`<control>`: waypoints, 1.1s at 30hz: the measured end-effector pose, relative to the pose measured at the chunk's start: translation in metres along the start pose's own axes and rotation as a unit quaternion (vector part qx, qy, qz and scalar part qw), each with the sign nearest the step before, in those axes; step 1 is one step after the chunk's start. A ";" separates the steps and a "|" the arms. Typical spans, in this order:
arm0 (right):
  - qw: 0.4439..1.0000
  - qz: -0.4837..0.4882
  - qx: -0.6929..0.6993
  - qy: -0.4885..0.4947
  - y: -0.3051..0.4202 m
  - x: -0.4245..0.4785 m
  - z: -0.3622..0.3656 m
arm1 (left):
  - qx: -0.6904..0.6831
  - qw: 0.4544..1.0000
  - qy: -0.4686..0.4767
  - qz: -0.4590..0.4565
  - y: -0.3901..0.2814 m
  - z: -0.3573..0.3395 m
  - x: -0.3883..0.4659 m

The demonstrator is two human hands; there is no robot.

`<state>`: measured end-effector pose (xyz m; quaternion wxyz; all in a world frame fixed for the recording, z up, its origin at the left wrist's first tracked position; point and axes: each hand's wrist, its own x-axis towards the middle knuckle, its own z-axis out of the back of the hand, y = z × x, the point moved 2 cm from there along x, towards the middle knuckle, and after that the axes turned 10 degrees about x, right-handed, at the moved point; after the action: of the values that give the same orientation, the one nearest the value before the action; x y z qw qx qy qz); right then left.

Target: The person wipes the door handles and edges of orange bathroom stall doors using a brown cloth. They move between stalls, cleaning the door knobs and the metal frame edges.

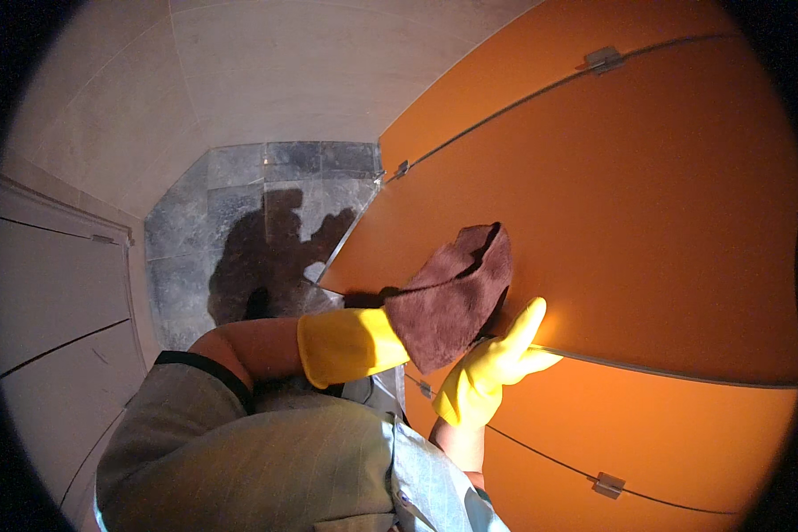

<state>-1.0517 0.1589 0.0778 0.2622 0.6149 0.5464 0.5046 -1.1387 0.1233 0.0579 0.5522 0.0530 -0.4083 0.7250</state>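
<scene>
My left hand [354, 342], in a yellow rubber glove, reaches in from the left. A brown plush cloth [452, 299] hides its fingers; the cloth is folded over the hand and lies at the face of an orange door panel [625, 219]. Lower right of the cloth, my right hand [495, 372], also in a yellow rubber glove, is at the panel's edge, its thumb on the front face and the fingers partly hidden at the edge. A bright patch of light shows beside that thumb.
More orange panel [638, 425] with a metal hinge [608, 485] continues at the lower right. Another hinge [602, 58] sits on the upper seam. Dark grey floor tiles [236, 163], partly in my shadow, meet a beige tiled wall [272, 73]. Pale panels [60, 279] stand at the left.
</scene>
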 end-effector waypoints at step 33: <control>0.993 0.056 -0.067 0.084 -0.008 0.010 0.015 | 0.173 0.962 0.171 -0.122 -0.001 0.027 0.013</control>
<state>-1.0424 0.1737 0.0686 0.2272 0.5809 0.4965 0.6037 -1.1527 0.1162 0.0832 0.6804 0.0720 -0.1667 0.7100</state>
